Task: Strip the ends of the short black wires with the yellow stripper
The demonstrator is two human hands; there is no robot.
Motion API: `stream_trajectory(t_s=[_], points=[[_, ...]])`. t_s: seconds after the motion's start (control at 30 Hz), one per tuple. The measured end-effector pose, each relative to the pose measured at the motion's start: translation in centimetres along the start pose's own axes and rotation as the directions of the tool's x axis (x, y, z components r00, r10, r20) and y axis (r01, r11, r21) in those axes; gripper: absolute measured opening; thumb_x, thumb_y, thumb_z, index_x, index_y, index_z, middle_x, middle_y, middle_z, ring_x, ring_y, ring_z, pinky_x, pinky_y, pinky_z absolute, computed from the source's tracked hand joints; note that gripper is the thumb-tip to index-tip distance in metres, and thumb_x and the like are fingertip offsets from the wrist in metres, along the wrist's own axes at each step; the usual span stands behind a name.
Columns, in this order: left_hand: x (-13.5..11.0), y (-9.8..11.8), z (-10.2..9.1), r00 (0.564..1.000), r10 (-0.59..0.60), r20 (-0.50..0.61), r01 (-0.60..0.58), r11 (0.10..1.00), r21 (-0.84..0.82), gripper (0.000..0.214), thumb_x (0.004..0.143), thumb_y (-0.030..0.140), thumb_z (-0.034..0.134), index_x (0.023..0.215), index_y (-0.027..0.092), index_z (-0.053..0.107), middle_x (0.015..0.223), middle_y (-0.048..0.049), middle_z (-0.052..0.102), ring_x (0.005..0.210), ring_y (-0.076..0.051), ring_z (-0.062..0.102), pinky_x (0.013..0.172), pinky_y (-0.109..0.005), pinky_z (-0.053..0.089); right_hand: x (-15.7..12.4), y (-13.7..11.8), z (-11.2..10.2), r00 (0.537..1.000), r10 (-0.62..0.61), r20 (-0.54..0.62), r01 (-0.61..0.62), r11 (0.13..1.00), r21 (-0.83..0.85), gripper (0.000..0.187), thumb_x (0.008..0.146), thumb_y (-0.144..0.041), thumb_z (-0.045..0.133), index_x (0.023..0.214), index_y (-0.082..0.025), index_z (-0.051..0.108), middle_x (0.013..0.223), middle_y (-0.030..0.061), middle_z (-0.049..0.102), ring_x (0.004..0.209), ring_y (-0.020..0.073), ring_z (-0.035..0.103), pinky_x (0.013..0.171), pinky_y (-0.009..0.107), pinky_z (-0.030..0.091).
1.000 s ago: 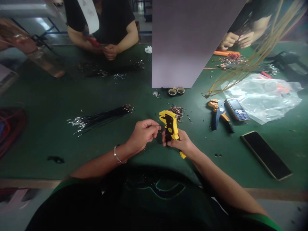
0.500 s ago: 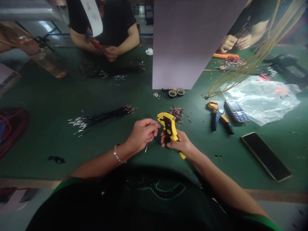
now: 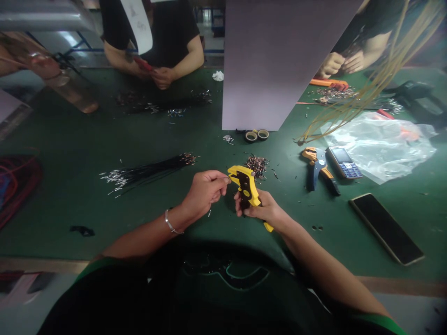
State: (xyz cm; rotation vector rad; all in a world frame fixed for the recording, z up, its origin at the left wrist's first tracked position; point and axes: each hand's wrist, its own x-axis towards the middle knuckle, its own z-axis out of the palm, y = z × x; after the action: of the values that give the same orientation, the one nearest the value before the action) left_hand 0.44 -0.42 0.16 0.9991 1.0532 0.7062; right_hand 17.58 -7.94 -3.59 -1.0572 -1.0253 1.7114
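— Green rubber matting (image 3: 70,223) runs across the whole bench, smooth and scattered with metal crumbs. What's in your hands?

— My right hand (image 3: 260,209) has its fingers wrapped firmly round a yellow wire stripper (image 3: 246,193), a chunky plastic tool with black side plates. Its nose points far and left, and its tail pokes out on the near right of my palm.

— And the other hand?

— My left hand (image 3: 204,193), with a thin metal bracelet (image 3: 170,227) at the wrist, has its fingertips (image 3: 223,179) pinched together right at the stripper's nose. Whether a wire sits between them, I can't tell.

— What's close by?

— Just far of the tool lies a heap of copper-coloured offcuts (image 3: 257,166). To the left is a long bundle of black wires (image 3: 146,171) with silver tips. To the right are a blue-and-orange wire stripper (image 3: 317,167), a keypad phone (image 3: 344,162), a crinkly plastic bag (image 3: 379,146) and a flat dark smartphone (image 3: 386,228).

— Room to move?

— Plenty of open mat around both hands, down to the bench's near edge. Farther off, two tape rolls (image 3: 253,135) sit by a pale partition (image 3: 286,60), and a co-worker's hands (image 3: 162,77) are together at the far left.
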Motion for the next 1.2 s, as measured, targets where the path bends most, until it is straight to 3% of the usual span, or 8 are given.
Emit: stream_trajectory(t_s=[0.2,0.33,0.47,0.53,0.63,0.8,1.03,1.2], points=[[0.5,-0.6,-0.7,0.99,0.138,-0.031,-0.13,0.973,0.189,0.008,0.073,0.021,0.067,0.071,0.014,0.069,0.05,0.0026,0.054,0.038,-0.002,0.035,0.037,-0.02,0.021,0.0,0.0,-0.3,0.999,-0.016,0.043,0.016,1.0,0.018,0.032,0.062,-0.018,0.069,0.093,-0.016,0.06,0.075,0.0025,0.066,0.066,0.0171,0.063,0.066,0.033,0.048],[0.4,-0.3,-0.6,0.998,0.068,-0.008,-0.067,0.992,0.108,0.005,0.073,0.018,0.066,0.07,0.014,0.068,0.049,0.0026,0.054,0.035,-0.002,0.033,0.036,-0.021,0.018,0.1,0.0,-0.5,1.0,-0.026,-0.009,0.025,0.999,-0.03,0.034,0.063,-0.02,0.067,0.097,-0.016,0.059,0.076,0.0025,0.066,0.066,0.0177,0.062,0.065,0.034,0.048],[0.3,0.1,-0.5,0.998,-0.02,0.055,0.019,1.0,0.018,0.006,0.071,0.016,0.067,0.066,0.013,0.065,0.047,0.0021,0.053,0.032,-0.001,0.03,0.036,-0.022,0.012,-0.1,-0.7,-1.0,0.977,-0.097,-0.191,0.046,0.966,-0.254,0.031,0.066,-0.023,0.064,0.096,-0.016,0.058,0.077,0.0024,0.064,0.067,0.0175,0.06,0.064,0.032,0.047],[0.4,0.2,-0.7,0.992,-0.063,0.112,0.066,0.998,-0.023,0.006,0.07,0.016,0.067,0.066,0.013,0.065,0.047,0.0019,0.052,0.032,-0.001,0.029,0.036,-0.022,0.011,-0.2,-1.2,-1.5,0.935,-0.197,-0.296,0.031,0.875,-0.484,0.025,0.069,-0.026,0.062,0.092,-0.017,0.058,0.078,0.0034,0.063,0.069,0.0184,0.058,0.065,0.033,0.046],[0.5,0.1,-0.9,0.976,-0.107,0.188,0.122,0.99,-0.067,0.005,0.071,0.015,0.067,0.067,0.013,0.066,0.048,0.002,0.051,0.032,0.0,0.027,0.037,-0.023,0.01,-0.2,-1.5,-2.5,0.846,-0.342,-0.408,-0.154,0.577,-0.802,0.025,0.07,-0.029,0.06,0.092,-0.017,0.06,0.082,0.0066,0.064,0.072,0.022,0.058,0.067,0.036,0.044],[0.5,0.0,-1.0,0.968,-0.122,0.22,0.14,0.988,-0.069,0.004,0.07,0.016,0.067,0.069,0.012,0.067,0.05,0.0017,0.05,0.035,0.0,0.025,0.037,-0.022,0.012,0.3,-0.5,-3.5,0.796,-0.439,-0.416,-0.371,0.188,-0.909,0.032,0.072,-0.033,0.06,0.099,-0.016,0.062,0.09,0.0121,0.066,0.078,0.0269,0.059,0.066,0.036,0.041],[0.5,-0.1,-0.9,0.966,-0.141,0.218,0.158,0.986,-0.062,0.004,0.069,0.016,0.066,0.068,0.013,0.066,0.048,0.0018,0.049,0.034,0.0,0.025,0.037,-0.022,0.01,0.5,0.3,-3.3,0.851,-0.413,-0.323,-0.35,0.012,-0.937,0.036,0.075,-0.039,0.06,0.102,-0.015,0.063,0.087,0.0134,0.065,0.077,0.0276,0.058,0.065,0.035,0.038],[0.5,-0.4,-0.8,0.969,-0.135,0.206,0.147,0.988,-0.044,0.003,0.068,0.014,0.064,0.067,0.012,0.066,0.048,0.0011,0.051,0.033,0.0,0.026,0.037,-0.021,0.01,0.2,-0.1,-3.2,0.87,-0.388,-0.303,-0.333,-0.009,-0.943,0.034,0.077,-0.039,0.06,0.101,-0.016,0.065,0.088,0.0142,0.064,0.079,0.0288,0.057,0.067,0.037,0.04]])
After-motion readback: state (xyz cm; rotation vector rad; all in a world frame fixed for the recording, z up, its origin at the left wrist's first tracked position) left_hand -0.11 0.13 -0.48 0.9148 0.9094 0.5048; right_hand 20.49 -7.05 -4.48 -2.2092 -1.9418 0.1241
